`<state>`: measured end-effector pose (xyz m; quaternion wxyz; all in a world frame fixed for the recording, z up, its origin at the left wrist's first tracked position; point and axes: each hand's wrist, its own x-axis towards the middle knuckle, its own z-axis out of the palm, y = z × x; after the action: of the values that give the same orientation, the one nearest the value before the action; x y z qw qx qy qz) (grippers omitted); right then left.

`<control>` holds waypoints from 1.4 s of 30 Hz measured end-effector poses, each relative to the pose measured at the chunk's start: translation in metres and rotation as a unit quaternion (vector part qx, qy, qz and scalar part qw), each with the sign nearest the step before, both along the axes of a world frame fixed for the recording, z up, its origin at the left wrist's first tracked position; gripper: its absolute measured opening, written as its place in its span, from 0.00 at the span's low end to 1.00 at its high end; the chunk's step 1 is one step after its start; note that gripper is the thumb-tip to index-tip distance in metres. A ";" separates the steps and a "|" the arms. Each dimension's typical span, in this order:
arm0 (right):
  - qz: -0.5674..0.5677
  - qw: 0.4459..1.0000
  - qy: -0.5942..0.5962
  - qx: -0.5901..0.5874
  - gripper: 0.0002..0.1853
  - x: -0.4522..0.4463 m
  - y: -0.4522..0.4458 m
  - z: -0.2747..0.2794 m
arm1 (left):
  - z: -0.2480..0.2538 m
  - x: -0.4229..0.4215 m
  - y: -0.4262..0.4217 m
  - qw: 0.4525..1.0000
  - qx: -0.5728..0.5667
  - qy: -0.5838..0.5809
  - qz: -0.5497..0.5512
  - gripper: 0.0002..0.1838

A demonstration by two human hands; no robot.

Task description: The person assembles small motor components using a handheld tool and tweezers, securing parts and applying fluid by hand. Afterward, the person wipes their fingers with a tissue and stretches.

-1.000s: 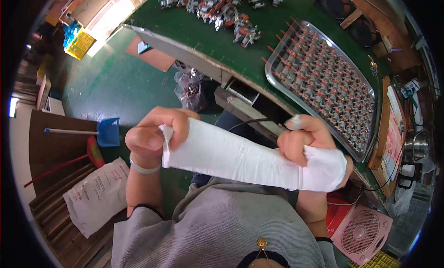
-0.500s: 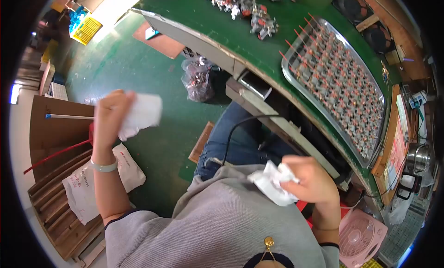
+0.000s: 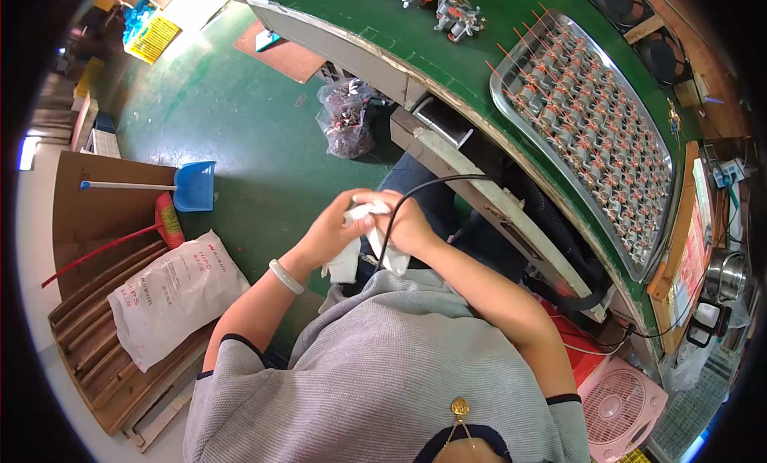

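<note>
My left hand (image 3: 326,230), with a pale bangle at the wrist, meets my right hand (image 3: 409,227) in front of my lap. Soft white tissue (image 3: 343,265) hangs down from the closed fingers of the left. More white tissue (image 3: 393,257) is crumpled in and below the right hand, whose fingers are bent around it. Between the two hands the white pieces touch, and I cannot tell where one ends. A black cable (image 3: 435,181) loops across the view, passing over the right hand.
On the green bench (image 3: 383,39) sits a metal tray (image 3: 511,115) of small motor-like parts with red wires. Loose parts (image 3: 458,19) lie near it. A white sack (image 3: 172,291), blue dustpan (image 3: 194,187) and red broom (image 3: 168,222) are at left; a pink fan (image 3: 621,407) stands at right.
Both hands, which were wide apart with white tissue in each, have come together in front of my lap. The view has shifted slightly, and the blue dustpan now shows.
</note>
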<state>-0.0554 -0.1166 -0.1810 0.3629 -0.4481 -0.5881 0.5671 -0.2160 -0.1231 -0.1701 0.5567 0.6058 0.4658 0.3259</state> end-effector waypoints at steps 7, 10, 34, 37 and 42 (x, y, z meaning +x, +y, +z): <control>0.067 0.953 0.084 -0.282 0.14 0.016 -0.005 -0.012 | 0.037 -0.053 -0.005 0.983 -0.138 0.119 -0.030 0.14; 0.197 0.963 -0.146 -0.110 0.11 0.031 -0.004 -0.002 | 0.047 -0.066 -0.014 0.976 -0.091 0.187 -0.068 0.15; 0.176 0.937 -0.221 -0.206 0.13 0.008 -0.011 0.018 | 0.062 -0.028 -0.060 0.961 -0.029 0.154 -0.227 0.15; 0.154 0.946 -0.193 -0.210 0.13 0.005 -0.015 0.018 | 0.071 -0.018 -0.056 0.917 -0.056 0.274 -0.283 0.22; 0.109 0.964 -0.197 -0.140 0.12 0.007 -0.017 0.028 | 0.047 0.004 -0.055 0.834 0.026 0.433 -0.342 0.22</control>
<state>-0.0481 -0.1339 -0.1531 0.1103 -0.5304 -0.6081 0.5803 -0.2119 -0.1784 -0.1232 0.3585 0.8196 0.4139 -0.1687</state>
